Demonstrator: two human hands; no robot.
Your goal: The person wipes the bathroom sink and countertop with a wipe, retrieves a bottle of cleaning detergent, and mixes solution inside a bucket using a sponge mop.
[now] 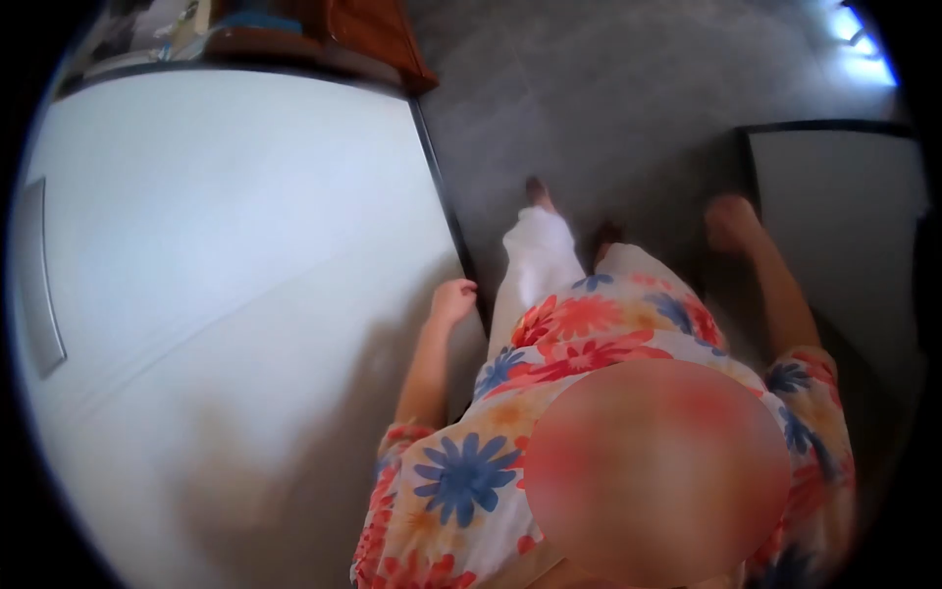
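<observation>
My left hand [453,300] hangs at the edge of a white table [245,187], its fingers curled in and nothing visible in them. Whether it touches the table edge, I cannot tell. On the other side, my right hand [734,224] is held out in front of my body, slightly blurred. It has the shape of a loose fist, and no object shows in it. Beside it is the dark-edged corner of a pale panel or tabletop [839,187]. Between my hands are my floral top [579,344] and white trousers [538,245].
Grey tiled floor [579,98] lies ahead of my feet. A reddish-brown wooden piece of furniture [378,39] stands beyond the white table's far corner. A long metallic strip [44,285] runs along the table's left side. Bright light [859,44] falls at the top right.
</observation>
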